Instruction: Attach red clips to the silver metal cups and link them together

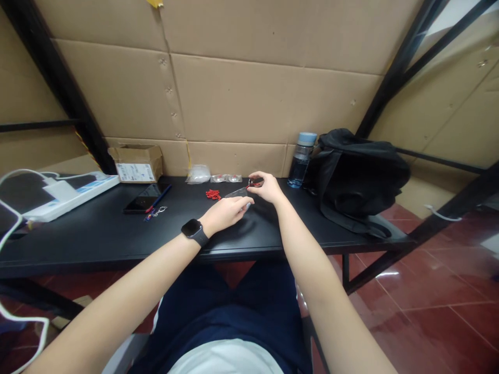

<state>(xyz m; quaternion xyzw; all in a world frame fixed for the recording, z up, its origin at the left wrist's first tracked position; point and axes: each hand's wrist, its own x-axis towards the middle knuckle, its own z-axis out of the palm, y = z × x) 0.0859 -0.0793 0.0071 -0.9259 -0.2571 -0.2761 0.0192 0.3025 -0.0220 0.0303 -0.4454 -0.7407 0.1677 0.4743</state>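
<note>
My left hand (228,212), with a black watch on its wrist, rests on the black table (97,234) and pinches the edge of a small clear plastic bag (236,192). My right hand (265,188) is closed in a pinch on a small red piece at the bag's far end. A little pile of red pieces (212,195) lies just left of the bag. Both hands are close together near the middle of the table.
Clear packets (226,178) and a crumpled plastic bag (198,174) lie by the cardboard wall. A water bottle (301,160) and black backpack (356,176) stand to the right. A phone (142,199), pen, keyring, cardboard box (137,162) and a white device with cables (58,195) sit to the left.
</note>
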